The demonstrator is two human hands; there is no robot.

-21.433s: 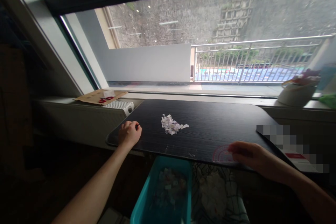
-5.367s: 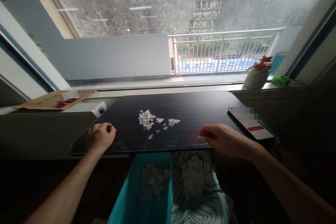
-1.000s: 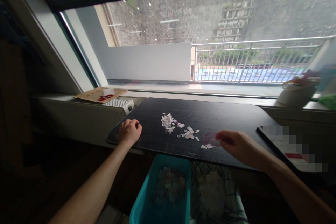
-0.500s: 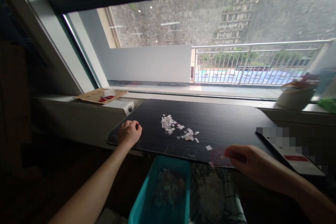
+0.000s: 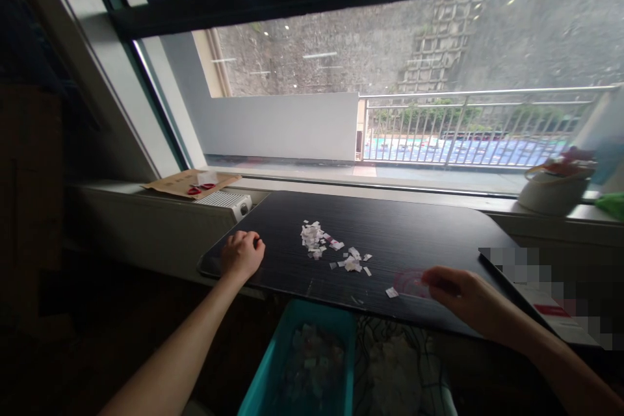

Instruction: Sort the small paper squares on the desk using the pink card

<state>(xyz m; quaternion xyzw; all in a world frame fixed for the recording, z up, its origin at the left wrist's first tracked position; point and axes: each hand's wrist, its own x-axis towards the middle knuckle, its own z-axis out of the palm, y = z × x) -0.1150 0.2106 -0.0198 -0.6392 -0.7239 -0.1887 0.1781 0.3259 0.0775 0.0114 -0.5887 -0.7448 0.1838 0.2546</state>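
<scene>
A thin see-through sheet with pink curved lines (image 5: 409,281) is pinched at its right side by my right hand (image 5: 455,286), over the near right part of the black table (image 5: 409,227). One small white paper piece (image 5: 392,292) lies beside the sheet's left end. My left hand (image 5: 244,253) rests on the table's left side with its fingers curled; what is inside them, if anything, is hidden. Between my hands lies a pile of small white scraps (image 5: 312,237), with a second, looser cluster of scraps (image 5: 353,261) nearer to me.
Below the table edge stands a teal bin (image 5: 348,351) holding many scraps. Pale material (image 5: 394,370) lies right of it. A partly blurred-out flat item (image 5: 550,309) is on the right. Red-handled scissors (image 5: 202,188) lie on brown paper (image 5: 170,183); a pot (image 5: 553,188) stands on the sill.
My right hand has moved the see-through sheet from the table's near edge a little further onto the table. My left hand stays in place. The camera has tilted up slightly.
</scene>
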